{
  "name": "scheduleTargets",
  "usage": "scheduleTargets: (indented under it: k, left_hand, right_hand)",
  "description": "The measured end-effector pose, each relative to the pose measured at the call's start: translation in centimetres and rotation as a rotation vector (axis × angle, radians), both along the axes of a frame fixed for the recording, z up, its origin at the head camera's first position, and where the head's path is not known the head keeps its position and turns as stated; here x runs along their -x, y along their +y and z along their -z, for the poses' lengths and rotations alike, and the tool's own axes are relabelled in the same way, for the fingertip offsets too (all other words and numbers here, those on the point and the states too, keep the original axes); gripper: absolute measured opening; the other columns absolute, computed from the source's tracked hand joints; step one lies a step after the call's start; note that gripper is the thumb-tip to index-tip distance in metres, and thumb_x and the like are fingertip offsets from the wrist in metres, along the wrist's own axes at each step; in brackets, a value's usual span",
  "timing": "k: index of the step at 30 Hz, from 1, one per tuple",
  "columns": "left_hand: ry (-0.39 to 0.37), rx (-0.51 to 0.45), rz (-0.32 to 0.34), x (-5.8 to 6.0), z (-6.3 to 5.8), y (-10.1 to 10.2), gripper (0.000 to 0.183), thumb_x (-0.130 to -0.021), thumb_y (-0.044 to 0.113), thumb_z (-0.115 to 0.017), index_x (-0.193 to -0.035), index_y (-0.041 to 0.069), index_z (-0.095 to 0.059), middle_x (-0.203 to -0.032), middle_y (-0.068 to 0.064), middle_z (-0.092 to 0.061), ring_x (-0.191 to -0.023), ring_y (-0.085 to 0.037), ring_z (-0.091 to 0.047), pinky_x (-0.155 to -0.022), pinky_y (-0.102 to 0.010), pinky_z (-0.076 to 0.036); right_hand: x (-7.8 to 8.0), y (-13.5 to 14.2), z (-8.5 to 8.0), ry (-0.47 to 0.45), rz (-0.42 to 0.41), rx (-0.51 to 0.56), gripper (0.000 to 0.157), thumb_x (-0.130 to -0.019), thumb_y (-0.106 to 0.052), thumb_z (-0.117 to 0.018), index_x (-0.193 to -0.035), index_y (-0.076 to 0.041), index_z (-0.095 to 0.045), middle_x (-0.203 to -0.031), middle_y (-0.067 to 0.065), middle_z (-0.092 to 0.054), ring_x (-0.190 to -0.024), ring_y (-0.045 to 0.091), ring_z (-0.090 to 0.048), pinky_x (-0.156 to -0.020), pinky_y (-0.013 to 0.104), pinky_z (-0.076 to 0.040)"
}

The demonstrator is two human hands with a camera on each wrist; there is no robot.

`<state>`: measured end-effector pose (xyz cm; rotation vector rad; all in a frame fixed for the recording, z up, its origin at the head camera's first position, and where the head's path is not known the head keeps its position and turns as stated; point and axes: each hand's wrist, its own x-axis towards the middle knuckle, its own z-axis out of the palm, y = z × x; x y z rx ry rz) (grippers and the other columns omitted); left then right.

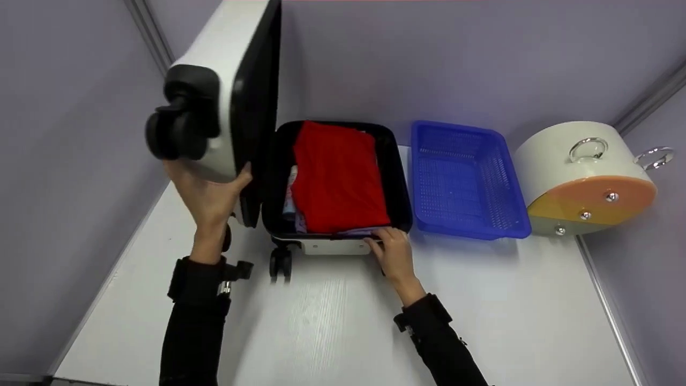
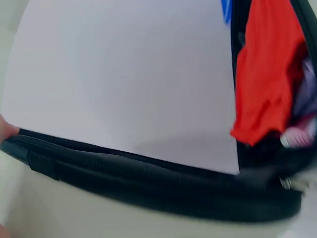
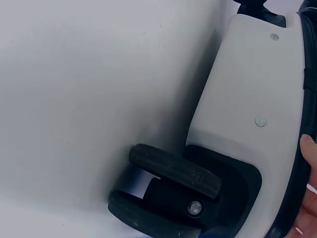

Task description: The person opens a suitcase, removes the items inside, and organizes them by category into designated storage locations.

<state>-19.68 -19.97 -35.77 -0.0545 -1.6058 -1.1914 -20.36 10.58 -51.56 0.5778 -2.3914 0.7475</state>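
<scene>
A white suitcase (image 1: pixel 335 247) with a black rim lies on the table, its lid (image 1: pixel 225 43) raised at the left. My left hand (image 1: pixel 206 201) grips the lid's near edge below a black caster, thumb over the rim. Folded red cloth (image 1: pixel 340 177) fills most of the base, with purple cloth (image 1: pixel 359 231) showing beneath it. At the base's near right corner my right hand (image 1: pixel 396 254) pinches the rim; in the right wrist view a thumb (image 3: pixel 309 151) rests on the black zip edge. The left wrist view shows the zipped lid edge (image 2: pixel 148 173) and the red cloth.
Right of the suitcase stands a blue plastic basket (image 1: pixel 453 179), close to its side. Beyond that is a rounded white box (image 1: pixel 557 145) with coloured drawer fronts and metal rings. Suitcase casters (image 1: pixel 280 262) stick out toward me over the white table (image 1: pixel 316 332). Walls border the table.
</scene>
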Motion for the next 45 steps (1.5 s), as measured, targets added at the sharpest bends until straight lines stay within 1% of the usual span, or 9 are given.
scheduleTargets:
  k: [2,6,12,19,24,31,34,40,45]
  left_hand:
    - [-0.013,-0.066,-0.019,-0.5,-0.3,-0.9,0.090,-0.051,0.007,-0.078,-0.122,-0.017,-0.029,-0.124,-0.017,-0.039,-0.113,-0.017,-0.038,-0.097,-0.030,-0.028]
    - [-0.154,-0.139,-0.109,-0.9,-0.4,-3.0,0.090,-0.055,0.012,-0.077,-0.127,-0.012,-0.028,-0.124,-0.014,-0.040,-0.112,-0.013,-0.039,-0.096,-0.023,-0.027]
    - [-0.276,-0.370,-0.144,-0.6,1.0,-7.1,0.092,-0.060,0.018,-0.075,-0.133,-0.006,-0.025,-0.128,-0.011,-0.040,-0.112,-0.012,-0.039,-0.094,-0.016,-0.026]
    - [-0.428,-0.746,-0.142,0.0,6.1,-12.5,0.088,-0.068,0.023,-0.074,-0.138,0.005,-0.024,-0.134,-0.006,-0.035,-0.118,-0.008,-0.033,-0.091,-0.007,-0.022]
    - [-0.484,-0.868,-0.122,0.0,9.0,-14.1,0.076,-0.074,0.027,-0.070,-0.135,0.005,-0.031,-0.133,-0.006,-0.037,-0.118,-0.009,-0.034,-0.091,-0.008,-0.024]
    - [-0.725,-1.014,-0.051,-1.1,11.7,-15.3,0.089,-0.079,0.049,-0.057,-0.141,0.006,-0.010,-0.143,-0.005,-0.015,-0.125,-0.013,-0.023,-0.098,-0.024,-0.027]
    - [-0.731,-1.076,-0.023,-1.4,13.4,-15.5,0.087,-0.080,0.051,-0.054,-0.141,0.011,-0.008,-0.144,-0.004,-0.011,-0.127,-0.013,-0.020,-0.097,-0.030,-0.031]
    - [-0.677,-1.188,0.072,-2.3,16.4,-15.5,0.077,-0.082,0.051,-0.051,-0.141,0.033,-0.005,-0.145,0.001,-0.001,-0.130,-0.018,-0.013,-0.098,-0.038,-0.029]
    - [-0.695,-1.247,0.120,-3.4,17.9,-15.4,0.089,-0.079,0.057,-0.049,-0.141,0.025,0.008,-0.144,0.000,0.003,-0.130,-0.018,-0.011,-0.101,-0.033,-0.025]
  right_hand:
    - [0.0,0.0,0.1,0.004,0.018,0.005,0.021,-0.073,-0.022,-0.072,-0.079,-0.004,-0.066,-0.078,0.006,-0.062,-0.074,0.022,-0.058,-0.072,0.037,-0.043]
    - [0.1,-0.1,0.2,0.009,0.036,0.009,0.021,-0.072,-0.024,-0.072,-0.078,-0.004,-0.065,-0.076,0.006,-0.062,-0.072,0.021,-0.057,-0.071,0.036,-0.042]
    - [-0.1,-0.6,0.3,0.025,0.022,0.017,0.020,-0.073,-0.023,-0.071,-0.077,-0.005,-0.065,-0.075,0.005,-0.062,-0.071,0.020,-0.058,-0.067,0.034,-0.040]
    - [-0.2,-0.8,0.5,0.025,0.026,0.024,0.020,-0.073,-0.025,-0.071,-0.077,-0.006,-0.066,-0.075,0.004,-0.062,-0.070,0.019,-0.058,-0.067,0.033,-0.040]
    - [-0.4,-0.7,0.5,0.014,0.029,0.039,0.019,-0.072,-0.024,-0.071,-0.077,-0.006,-0.066,-0.075,0.004,-0.063,-0.071,0.018,-0.058,-0.066,0.033,-0.039]
    - [-0.7,-0.9,0.5,0.006,0.039,0.038,0.020,-0.073,-0.024,-0.071,-0.078,-0.005,-0.066,-0.075,0.004,-0.063,-0.072,0.018,-0.058,-0.067,0.032,-0.039]
    - [-0.9,-0.9,0.6,0.014,0.041,0.038,0.019,-0.072,-0.023,-0.072,-0.078,-0.006,-0.066,-0.076,0.003,-0.063,-0.072,0.018,-0.058,-0.067,0.032,-0.039]
    - [-1.1,-1.0,0.7,0.018,0.029,0.042,0.019,-0.072,-0.023,-0.072,-0.077,-0.006,-0.066,-0.076,0.003,-0.063,-0.072,0.019,-0.058,-0.068,0.033,-0.039]
    - [-1.4,-1.0,0.9,0.014,0.020,0.037,0.019,-0.072,-0.024,-0.071,-0.078,-0.006,-0.066,-0.076,0.003,-0.063,-0.072,0.018,-0.058,-0.067,0.033,-0.039]
